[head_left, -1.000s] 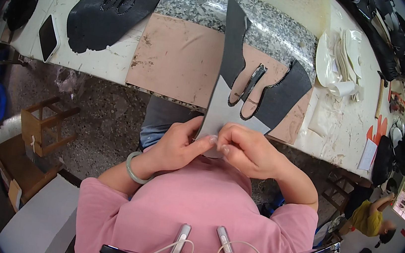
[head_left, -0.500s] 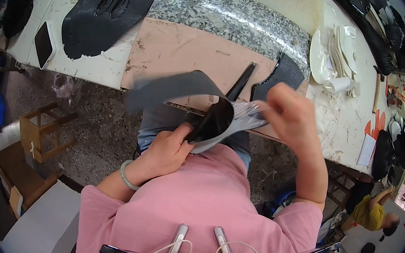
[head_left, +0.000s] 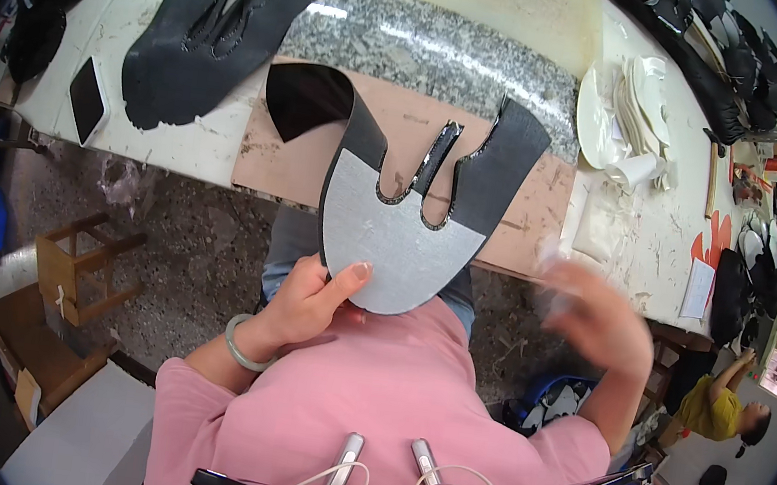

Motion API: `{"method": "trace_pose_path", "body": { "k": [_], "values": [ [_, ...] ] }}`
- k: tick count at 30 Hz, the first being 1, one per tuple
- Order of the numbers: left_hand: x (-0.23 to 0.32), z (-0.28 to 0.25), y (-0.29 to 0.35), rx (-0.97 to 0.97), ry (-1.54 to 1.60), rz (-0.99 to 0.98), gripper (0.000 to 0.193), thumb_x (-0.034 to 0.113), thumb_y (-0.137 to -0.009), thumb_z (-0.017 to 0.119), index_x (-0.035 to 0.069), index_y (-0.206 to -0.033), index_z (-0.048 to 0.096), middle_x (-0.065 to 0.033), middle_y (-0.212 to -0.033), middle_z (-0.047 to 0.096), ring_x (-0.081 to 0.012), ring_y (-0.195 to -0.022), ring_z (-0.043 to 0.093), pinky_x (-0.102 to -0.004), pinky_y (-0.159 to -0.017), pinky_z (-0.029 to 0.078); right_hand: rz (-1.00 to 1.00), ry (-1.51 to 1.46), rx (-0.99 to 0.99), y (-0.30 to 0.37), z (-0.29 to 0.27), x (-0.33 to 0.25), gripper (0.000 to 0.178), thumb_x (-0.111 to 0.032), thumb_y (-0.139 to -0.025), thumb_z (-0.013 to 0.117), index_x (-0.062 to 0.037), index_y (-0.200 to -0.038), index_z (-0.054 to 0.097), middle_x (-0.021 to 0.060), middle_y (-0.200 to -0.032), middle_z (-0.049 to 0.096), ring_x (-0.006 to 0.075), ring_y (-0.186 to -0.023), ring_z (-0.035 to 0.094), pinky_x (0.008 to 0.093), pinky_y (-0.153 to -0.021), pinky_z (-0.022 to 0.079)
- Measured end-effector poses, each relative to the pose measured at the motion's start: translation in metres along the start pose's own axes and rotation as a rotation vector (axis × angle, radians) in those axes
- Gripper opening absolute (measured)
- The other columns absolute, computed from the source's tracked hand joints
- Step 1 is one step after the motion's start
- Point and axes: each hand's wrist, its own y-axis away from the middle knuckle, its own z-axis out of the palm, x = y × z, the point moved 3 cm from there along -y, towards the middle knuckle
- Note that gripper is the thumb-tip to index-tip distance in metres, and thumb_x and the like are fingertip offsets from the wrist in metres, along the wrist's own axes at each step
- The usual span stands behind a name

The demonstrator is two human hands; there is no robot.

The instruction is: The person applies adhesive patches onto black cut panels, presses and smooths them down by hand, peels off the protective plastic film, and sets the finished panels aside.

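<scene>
My left hand (head_left: 310, 299) grips the rounded end of a black shoe upper piece (head_left: 504, 155), its thumb on top and the other fingers beneath. A smooth grey patch (head_left: 402, 254) covers that end. Two U-shaped cutouts flank a narrow tongue in the piece, and its far left strap curls up above the pinkish board (head_left: 274, 158). To the right, apart from the piece, my right hand (head_left: 605, 315) is smeared by motion. A pale, see-through smear (head_left: 551, 285) shows at its fingers; whether they hold it is unclear.
Similar black pieces (head_left: 179, 65) lie at the table's left, near a phone (head_left: 88, 101). A speckled stone slab (head_left: 439, 47) is behind the board. White curved pieces (head_left: 648, 109) pile at right. Below the table edge stands a blue bin (head_left: 544, 394); a wooden stool (head_left: 84, 265) is at left.
Clear film that my right hand was pulling from the piece is off it now. My right hand has moved right and toward me. The piece has uncurled, its grey patch facing up.
</scene>
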Motion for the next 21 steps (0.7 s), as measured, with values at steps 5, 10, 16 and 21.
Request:
{"method": "trace_pose_path", "body": {
  "k": [5, 10, 16, 21],
  "values": [
    [0.034, 0.020, -0.002, -0.171, 0.041, 0.155, 0.031, 0.024, -0.099, 0.053, -0.005, -0.109, 0.061, -0.0086, -0.092, 0.067, -0.0110, -0.076, 0.063, -0.0253, -0.059, 0.054, -0.027, 0.187, -0.150, 0.012, -0.013, -0.046, 0.053, -0.037, -0.064, 0.082, -0.0116, -0.108, 0.068, 0.0072, -0.066, 0.057, 0.0251, -0.057, 0.060, 0.0338, -0.053, 0.047],
    [0.074, 0.043, -0.010, -0.316, 0.053, 0.405, 0.038, 0.024, -0.099, 0.052, -0.007, -0.122, 0.053, -0.0109, -0.100, 0.066, -0.0144, -0.081, 0.065, -0.0267, -0.063, 0.055, -0.470, 0.514, 0.244, -0.049, -0.025, -0.098, 0.064, -0.026, -0.065, 0.077, -0.0107, -0.124, 0.058, 0.0038, -0.091, 0.058, 0.0193, -0.069, 0.056, 0.0279, -0.057, 0.047],
    [0.113, -0.003, -0.031, -0.228, -0.080, 0.682, 0.057, 0.052, -0.094, 0.052, -0.003, -0.111, 0.058, -0.0119, -0.088, 0.067, -0.0162, -0.076, 0.066, -0.0261, -0.064, 0.052, -0.558, 0.331, 0.738, -0.125, -0.108, -0.052, 0.026, -0.010, -0.079, 0.074, -0.0056, -0.103, 0.068, 0.0132, -0.083, 0.065, 0.0315, -0.065, 0.063, 0.0339, -0.058, 0.050],
    [0.128, -0.146, -0.069, 0.631, -0.362, 0.638, 0.040, 0.038, -0.100, 0.050, 0.000, -0.110, 0.061, -0.0054, -0.085, 0.065, -0.0123, -0.075, 0.061, -0.0238, -0.060, 0.047, -0.026, -0.264, 1.349, -0.189, -0.266, 0.033, 0.029, -0.021, -0.086, 0.073, 0.0053, -0.077, 0.065, 0.0084, -0.069, 0.066, 0.0105, -0.060, 0.059, 0.0264, -0.055, 0.046]
  ]
}}
